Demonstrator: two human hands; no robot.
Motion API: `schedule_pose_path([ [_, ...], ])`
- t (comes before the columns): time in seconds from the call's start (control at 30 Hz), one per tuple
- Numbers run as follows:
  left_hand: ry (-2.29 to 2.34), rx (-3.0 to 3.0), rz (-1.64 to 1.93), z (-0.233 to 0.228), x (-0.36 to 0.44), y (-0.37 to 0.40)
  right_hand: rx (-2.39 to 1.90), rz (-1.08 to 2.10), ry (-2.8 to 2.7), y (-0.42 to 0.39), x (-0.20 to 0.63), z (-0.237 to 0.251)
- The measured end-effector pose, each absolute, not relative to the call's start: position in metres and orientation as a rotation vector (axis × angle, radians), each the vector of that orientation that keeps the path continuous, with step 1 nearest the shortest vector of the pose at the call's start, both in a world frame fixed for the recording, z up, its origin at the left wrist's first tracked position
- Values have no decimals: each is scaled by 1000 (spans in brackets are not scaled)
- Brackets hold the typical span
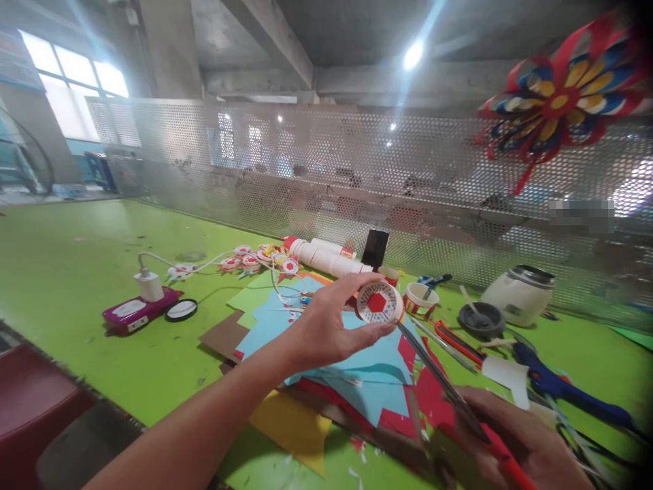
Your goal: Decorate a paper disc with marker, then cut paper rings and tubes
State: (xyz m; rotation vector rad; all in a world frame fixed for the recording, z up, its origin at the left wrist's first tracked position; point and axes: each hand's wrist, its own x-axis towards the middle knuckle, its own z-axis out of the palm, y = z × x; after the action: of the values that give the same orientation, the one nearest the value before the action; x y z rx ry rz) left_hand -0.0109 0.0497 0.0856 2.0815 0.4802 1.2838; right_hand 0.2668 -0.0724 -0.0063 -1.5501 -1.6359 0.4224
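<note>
- Holding a small paper cup point(378, 302) up above the table point(76, 272), the left hand point(326, 333) is pinching it by the rim between thumb and fingers, its round base turned toward the camera.
- Gripping red-handled scissors point(449, 388), the right hand point(520, 442) is closed around the handles; the blades are pointing up toward the cup, their tip just beside its lower edge.
- Judging from this, the person is working at trimming or snipping the cup's edge; the next move is calling for steadying the cup and setting the rim between the blades.
- Showing on the cup's white base is a red hexagon ringed by small red marks.
- Lying under both hands is a pile of coloured paper sheets point(372, 381), blue, red and yellow.
</note>
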Motion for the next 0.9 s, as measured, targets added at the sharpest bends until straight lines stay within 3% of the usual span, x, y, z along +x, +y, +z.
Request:
schedule_pose_path([
  [0.23, 358, 2149, 1332, 88, -15, 51, -1407, 192, -1803, -70, 271, -8],
  [0.5, 313, 1946, 1077, 84, -13, 58, -1353, -179, -2020, -73, 246, 28],
  [0.9, 67, 1927, 971, 85, -23, 59, -1382, -498, -2150, -80, 246, 22],
])
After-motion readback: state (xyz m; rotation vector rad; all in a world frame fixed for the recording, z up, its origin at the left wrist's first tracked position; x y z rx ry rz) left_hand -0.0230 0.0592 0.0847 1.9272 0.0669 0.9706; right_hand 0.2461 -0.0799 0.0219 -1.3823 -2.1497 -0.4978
